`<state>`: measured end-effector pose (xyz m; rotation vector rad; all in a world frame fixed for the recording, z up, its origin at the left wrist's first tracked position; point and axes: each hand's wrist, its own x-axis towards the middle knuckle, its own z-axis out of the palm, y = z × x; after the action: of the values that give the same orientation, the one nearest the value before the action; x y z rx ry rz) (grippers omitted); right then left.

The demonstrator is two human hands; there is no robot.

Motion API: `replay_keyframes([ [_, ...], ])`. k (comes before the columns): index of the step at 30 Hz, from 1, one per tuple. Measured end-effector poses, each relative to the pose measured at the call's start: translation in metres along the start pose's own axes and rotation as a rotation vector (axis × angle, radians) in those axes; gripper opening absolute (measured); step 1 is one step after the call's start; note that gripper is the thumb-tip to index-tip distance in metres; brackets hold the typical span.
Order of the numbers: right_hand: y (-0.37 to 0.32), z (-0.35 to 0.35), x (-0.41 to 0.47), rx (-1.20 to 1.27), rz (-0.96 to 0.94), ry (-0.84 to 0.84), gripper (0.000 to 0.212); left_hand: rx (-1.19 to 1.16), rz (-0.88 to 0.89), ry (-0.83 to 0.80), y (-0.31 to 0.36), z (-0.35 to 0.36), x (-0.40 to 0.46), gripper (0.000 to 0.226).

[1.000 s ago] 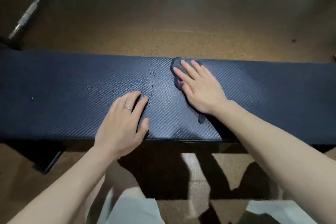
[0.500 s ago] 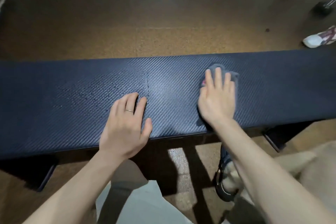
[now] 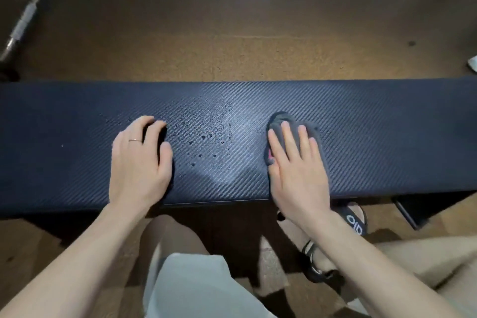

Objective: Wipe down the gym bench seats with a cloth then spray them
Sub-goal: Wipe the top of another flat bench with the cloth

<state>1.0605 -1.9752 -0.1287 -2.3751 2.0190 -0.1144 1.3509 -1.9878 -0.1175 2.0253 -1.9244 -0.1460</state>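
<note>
A: Which way does your bench seat (image 3: 361, 137) run?

B: Its long axis runs left to right across the view, one end toward each side edge, dark woven-pattern padding facing up, with brown floor (image 3: 232, 33) beyond it.

A: Where is the cloth (image 3: 286, 121)?

B: On the seat, right of centre, flattened under your right hand (image 3: 296, 170); fingers extended, pressing down, pointing to the far edge. Grey fabric shows past the fingertips.

A: And your left hand (image 3: 139, 162)?

B: Palm on the seat near its front edge, fingers bent loosely, grasping nothing, a ring (image 3: 134, 140) on one. Droplets (image 3: 204, 147) lie between your hands. A barbell (image 3: 28, 13) lies far left.
</note>
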Motion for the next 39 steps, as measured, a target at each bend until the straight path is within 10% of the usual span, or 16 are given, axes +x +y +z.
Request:
replay_keyframes([
  [8, -0.093, 0.005, 0.109, 0.101, -0.552, -0.135, 0.055, 0.012, 0.014, -0.033, 0.001, 0.002, 0.002, 0.045],
  [13, -0.11, 0.005, 0.192, 0.068, -0.45, -0.126, 0.052, 0.007, 0.01, -0.046, -0.001, 0.002, 0.003, 0.044],
  [21, 0.051, -0.01, 0.18, 0.022, -0.115, -0.077, 0.05, -0.045, 0.032, -0.006, -0.003, 0.0, 0.003, 0.042],
  [25, 0.003, -0.008, 0.183, -0.059, 0.043, -0.003, 0.046, -0.068, 0.012, 0.003, -0.002, 0.001, 0.002, 0.041],
  [32, -0.187, 0.009, 0.196, 0.041, -0.16, -0.038, 0.04, -0.048, 0.043, -0.002, -0.004, 0.002, 0.004, 0.046],
  [39, -0.063, 0.007, 0.13, 0.032, -0.37, -0.051, 0.057, -0.085, 0.064, 0.029, -0.01, 0.004, -0.002, 0.046],
])
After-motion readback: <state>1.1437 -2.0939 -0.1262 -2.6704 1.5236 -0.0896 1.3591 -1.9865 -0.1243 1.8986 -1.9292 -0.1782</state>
